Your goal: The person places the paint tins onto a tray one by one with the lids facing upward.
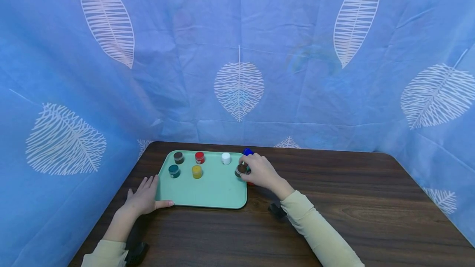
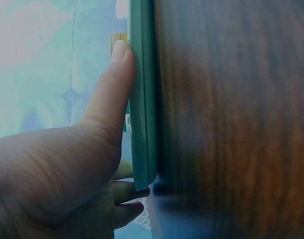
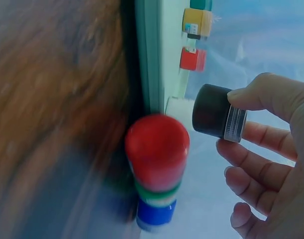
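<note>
My right hand (image 1: pixel 260 171) pinches a small dark jar (image 3: pixel 210 110) by its ribbed lid, between thumb and fingers. In the head view the jar overlaps the right edge of the light green tray (image 1: pixel 208 195). My left hand (image 1: pixel 142 198) rests at the tray's near left corner, fingers straight along the left side and thumb along the front edge. On the tray stand a dark brown jar (image 1: pixel 179 158), a red jar (image 1: pixel 199 158), a white jar (image 1: pixel 226 158), a teal jar (image 1: pixel 174 171) and a yellow jar (image 1: pixel 197 172).
Just right of the tray, partly hidden by my right hand, a red jar (image 3: pixel 157 147), a green one behind it and a blue jar (image 3: pixel 155 213) line up on the dark wooden table (image 1: pixel 334 201). A blue leaf-patterned cloth (image 1: pixel 237 19) hangs behind the table.
</note>
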The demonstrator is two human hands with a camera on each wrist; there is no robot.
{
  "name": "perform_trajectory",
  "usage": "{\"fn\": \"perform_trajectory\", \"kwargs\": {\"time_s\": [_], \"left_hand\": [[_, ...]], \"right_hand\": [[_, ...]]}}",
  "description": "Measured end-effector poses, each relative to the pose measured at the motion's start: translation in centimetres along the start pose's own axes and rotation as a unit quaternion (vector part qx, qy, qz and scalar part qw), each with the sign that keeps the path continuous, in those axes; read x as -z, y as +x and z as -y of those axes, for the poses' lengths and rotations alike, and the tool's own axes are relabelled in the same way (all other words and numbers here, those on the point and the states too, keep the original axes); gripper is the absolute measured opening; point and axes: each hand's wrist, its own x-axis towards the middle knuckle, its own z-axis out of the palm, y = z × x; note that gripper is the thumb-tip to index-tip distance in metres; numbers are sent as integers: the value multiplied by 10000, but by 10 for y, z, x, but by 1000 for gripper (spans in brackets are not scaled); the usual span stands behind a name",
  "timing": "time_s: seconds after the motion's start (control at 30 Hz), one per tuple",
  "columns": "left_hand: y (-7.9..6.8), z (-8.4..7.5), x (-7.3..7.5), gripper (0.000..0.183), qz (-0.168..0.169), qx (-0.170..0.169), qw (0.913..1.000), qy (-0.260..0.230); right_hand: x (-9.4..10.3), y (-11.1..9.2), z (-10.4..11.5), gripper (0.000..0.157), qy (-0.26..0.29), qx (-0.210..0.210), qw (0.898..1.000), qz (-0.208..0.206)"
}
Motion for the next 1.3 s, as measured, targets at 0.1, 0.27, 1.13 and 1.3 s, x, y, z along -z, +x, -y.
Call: {"fn": "perform_trajectory", "kwargs": {"time_s": [0.1, 0.27, 1.13, 1.3], "left_hand": [[0, 0, 0, 124, -4, -3, 10000, -2], [0, 0, 0, 125, 11, 2, 10000, -4], [2, 0, -1, 126, 3, 34, 10000, 48], [2, 1, -2, 126, -16, 40, 10000, 69]], "right_hand": [[-6, 7, 3, 24, 3, -3, 10000, 74], [-14, 16, 9, 24, -132, 44, 9998, 170], [-35, 40, 23, 19, -648, 233, 9968, 394], [-37, 41, 24, 21, -504, 188, 9976, 427]]}}
